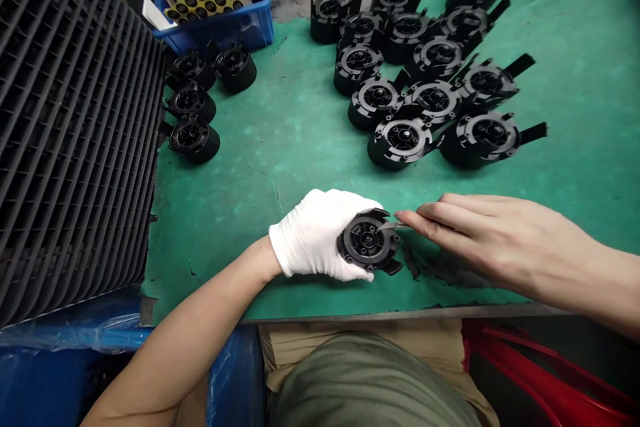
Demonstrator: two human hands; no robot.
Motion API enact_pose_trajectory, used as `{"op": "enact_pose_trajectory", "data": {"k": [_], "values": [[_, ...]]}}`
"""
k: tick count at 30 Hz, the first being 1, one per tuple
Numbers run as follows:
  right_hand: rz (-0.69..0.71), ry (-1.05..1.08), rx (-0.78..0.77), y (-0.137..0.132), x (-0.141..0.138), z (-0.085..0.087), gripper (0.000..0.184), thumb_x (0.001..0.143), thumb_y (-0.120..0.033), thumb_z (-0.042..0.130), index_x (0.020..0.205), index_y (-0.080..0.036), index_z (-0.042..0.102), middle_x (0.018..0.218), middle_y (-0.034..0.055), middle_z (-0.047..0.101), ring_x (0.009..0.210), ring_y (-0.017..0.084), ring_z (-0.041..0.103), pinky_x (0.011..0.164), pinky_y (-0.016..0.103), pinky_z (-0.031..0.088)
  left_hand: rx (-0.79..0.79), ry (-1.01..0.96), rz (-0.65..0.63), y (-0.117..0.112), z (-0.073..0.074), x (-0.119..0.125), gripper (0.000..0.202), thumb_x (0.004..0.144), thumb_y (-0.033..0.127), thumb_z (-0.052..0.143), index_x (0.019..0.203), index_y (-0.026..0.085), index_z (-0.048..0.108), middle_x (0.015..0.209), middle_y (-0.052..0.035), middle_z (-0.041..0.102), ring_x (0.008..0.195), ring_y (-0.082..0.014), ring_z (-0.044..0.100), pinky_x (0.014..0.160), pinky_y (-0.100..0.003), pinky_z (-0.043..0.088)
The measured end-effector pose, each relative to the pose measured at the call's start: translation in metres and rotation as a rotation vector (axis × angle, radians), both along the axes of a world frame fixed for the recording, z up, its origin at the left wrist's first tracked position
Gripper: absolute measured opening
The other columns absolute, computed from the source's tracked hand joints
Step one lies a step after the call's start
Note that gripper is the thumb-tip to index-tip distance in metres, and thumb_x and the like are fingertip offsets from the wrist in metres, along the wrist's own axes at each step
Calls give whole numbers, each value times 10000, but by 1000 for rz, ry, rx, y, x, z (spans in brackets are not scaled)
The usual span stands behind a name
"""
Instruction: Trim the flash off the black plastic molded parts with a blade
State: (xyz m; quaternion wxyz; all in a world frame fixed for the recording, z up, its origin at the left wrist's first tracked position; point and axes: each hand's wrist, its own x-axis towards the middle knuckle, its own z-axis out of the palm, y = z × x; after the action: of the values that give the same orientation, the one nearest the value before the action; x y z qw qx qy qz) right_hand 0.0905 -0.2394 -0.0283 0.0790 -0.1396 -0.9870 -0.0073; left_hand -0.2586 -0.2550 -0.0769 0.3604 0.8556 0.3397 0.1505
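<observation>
My left hand (317, 233), in a white glove, is wrapped round a round black plastic housing (369, 240). The housing's ribbed, ringed face is turned up toward me, and two tabs stick out at its right side. My bare right hand (480, 240) pinches a thin, pointed metal tool (393, 225). Its tip lies over the housing's face near the upper right of the inner ring; whether it touches cannot be made out. Most of the tool's handle is hidden under my fingers.
Several similar black housings (400, 140) stand on the green mat (280, 133) at the upper right, more (194, 139) at the left. A blue bin (250, 27) with packaging is at the back left, beside a tall stack of black grids (75, 113). A red stool (530, 373) is below right.
</observation>
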Motion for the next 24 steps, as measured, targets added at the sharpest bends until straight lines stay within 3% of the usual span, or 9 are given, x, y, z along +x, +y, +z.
{"op": "enact_pose_trajectory", "data": {"k": [4, 7, 16, 24], "values": [[35, 10, 25, 1, -3, 3, 667, 1063, 69, 568, 1710, -34, 688, 1087, 119, 810, 898, 277, 747, 813, 433, 670, 15, 13, 7, -1, 1, 1, 903, 910, 864, 1023, 1573, 279, 839, 1525, -165, 924, 1428, -498, 909, 1242, -607, 752], [35, 7, 26, 1, -6, 5, 597, 1092, 73, 530, 1639, -65, 728, 1014, 77, 748, 860, 262, 720, 768, 412, 642, 19, 21, 7, -1, 2, 1, 902, 911, 834, 1031, 1587, 270, 832, 1541, -167, 921, 1435, -497, 906, 1254, -609, 745], [66, -8, 112, -2, -5, 8, 587, 1093, 93, 478, 1588, -78, 743, 1036, 62, 725, 922, 281, 707, 832, 425, 667, 11, 16, 20, -2, 1, 0, 914, 893, 824, 1047, 1594, 282, 825, 1550, -165, 927, 1451, -498, 904, 1276, -618, 734], [141, 52, -8, 19, -1, 2, 486, 1225, -13, 442, 1639, -94, 682, 1026, 51, 730, 887, 249, 666, 799, 386, 590, 5, -38, 11, -1, -1, -1, 906, 892, 811, 1050, 1576, 261, 824, 1482, -161, 950, 1398, -492, 929, 1232, -606, 743]]}}
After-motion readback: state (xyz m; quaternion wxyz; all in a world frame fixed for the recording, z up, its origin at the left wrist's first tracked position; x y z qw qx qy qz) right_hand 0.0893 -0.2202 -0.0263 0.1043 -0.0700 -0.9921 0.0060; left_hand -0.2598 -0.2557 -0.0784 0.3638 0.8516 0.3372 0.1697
